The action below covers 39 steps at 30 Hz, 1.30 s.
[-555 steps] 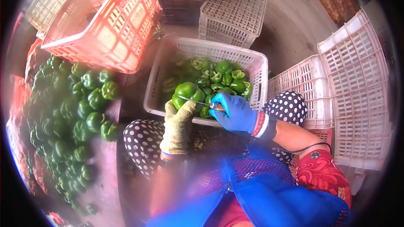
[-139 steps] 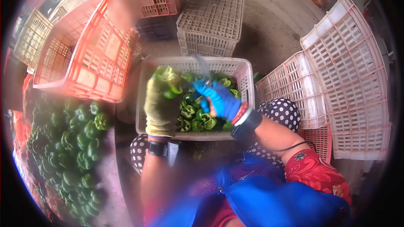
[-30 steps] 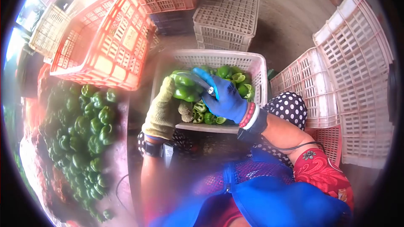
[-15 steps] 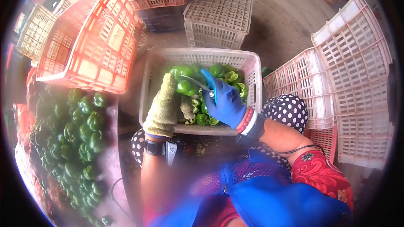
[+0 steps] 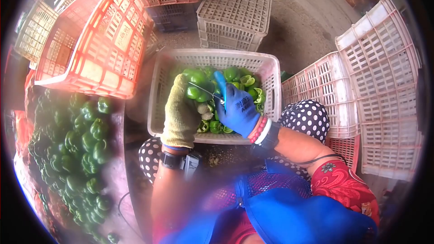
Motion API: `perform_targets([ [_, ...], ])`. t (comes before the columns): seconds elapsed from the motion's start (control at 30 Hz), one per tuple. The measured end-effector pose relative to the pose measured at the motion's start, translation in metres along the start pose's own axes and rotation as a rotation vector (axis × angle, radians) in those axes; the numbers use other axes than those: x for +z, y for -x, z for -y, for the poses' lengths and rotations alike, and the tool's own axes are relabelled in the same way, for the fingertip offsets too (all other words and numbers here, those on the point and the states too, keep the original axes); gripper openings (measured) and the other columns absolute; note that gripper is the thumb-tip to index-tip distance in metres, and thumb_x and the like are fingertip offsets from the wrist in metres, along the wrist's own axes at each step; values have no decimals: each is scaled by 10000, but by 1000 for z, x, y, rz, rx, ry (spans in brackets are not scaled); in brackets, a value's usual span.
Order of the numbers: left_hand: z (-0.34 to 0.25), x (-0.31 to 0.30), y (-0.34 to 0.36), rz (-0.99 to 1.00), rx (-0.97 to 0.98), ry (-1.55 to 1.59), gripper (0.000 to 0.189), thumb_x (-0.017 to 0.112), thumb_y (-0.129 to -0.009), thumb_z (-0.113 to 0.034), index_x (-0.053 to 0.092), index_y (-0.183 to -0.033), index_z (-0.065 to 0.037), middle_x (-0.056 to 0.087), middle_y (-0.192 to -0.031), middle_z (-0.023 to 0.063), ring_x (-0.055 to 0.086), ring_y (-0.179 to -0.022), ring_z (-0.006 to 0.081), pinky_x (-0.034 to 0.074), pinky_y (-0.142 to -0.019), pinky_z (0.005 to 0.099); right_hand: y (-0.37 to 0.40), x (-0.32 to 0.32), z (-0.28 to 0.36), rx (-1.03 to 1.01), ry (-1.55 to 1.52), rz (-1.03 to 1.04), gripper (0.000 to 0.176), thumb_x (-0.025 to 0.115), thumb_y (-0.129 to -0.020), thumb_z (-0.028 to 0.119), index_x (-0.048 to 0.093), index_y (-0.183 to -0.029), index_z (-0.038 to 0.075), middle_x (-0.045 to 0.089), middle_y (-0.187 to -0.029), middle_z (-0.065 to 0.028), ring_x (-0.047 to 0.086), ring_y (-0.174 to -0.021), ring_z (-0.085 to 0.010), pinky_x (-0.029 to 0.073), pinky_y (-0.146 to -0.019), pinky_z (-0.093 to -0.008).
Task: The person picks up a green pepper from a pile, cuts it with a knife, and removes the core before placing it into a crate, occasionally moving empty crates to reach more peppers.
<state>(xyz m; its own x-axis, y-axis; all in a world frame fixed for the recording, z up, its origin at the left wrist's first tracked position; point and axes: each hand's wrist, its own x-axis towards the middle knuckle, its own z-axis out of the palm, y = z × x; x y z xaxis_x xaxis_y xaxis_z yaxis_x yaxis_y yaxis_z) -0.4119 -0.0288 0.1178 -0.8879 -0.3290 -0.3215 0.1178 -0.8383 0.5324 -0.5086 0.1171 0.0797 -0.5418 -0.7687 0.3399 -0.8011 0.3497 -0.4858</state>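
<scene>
My left hand, in a pale yellow knit glove, is closed around a green bell pepper over a light plastic crate. In a blue glove, my right hand grips a pair of scissors with a blue handle. Their thin metal blade lies across the near side of the pepper, pointing left toward my left fingers. Below both hands, the crate holds cut green pepper pieces, some showing pale insides. My gloved fingers hide part of the held pepper.
To the left, many whole green peppers are heaped on a surface with a pale edge. An orange crate leans above them. A grey crate stands beyond the working crate, and white crates stand at the right.
The scissors' blade now lies lower across the pepper. My left hand has turned slightly, showing more of the glove's back; the whole view has shifted a little.
</scene>
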Motion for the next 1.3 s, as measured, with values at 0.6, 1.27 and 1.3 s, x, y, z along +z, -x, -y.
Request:
perform_targets([
  [0.6,32,-19,-11,48,41,-156,630,298,-1066,-595,567,-1319,-85,672,-1141,100,632,-953,221,541,-668,343,-3,2,-5,12,-40,-39,721,670,-859,156,361,-1488,-15,656,-996,-208,667,-834,-386,534,-713,-493],
  [1.27,29,21,-1,-408,338,-991,713,935,-734,-346,553,-1233,-9,704,-1045,102,678,-917,165,571,-818,321,7,8,0,136,-16,181,686,611,-887,156,339,-1473,-74,677,-1055,-242,689,-828,-403,547,-706,-506],
  [1.3,33,17,-2,-385,434,-1078,703,938,-730,-329,555,-1229,-14,702,-1038,100,677,-916,166,573,-812,322,9,9,-4,133,-8,191,676,606,-892,157,341,-1469,-77,674,-1056,-245,687,-827,-403,546,-705,-507],
])
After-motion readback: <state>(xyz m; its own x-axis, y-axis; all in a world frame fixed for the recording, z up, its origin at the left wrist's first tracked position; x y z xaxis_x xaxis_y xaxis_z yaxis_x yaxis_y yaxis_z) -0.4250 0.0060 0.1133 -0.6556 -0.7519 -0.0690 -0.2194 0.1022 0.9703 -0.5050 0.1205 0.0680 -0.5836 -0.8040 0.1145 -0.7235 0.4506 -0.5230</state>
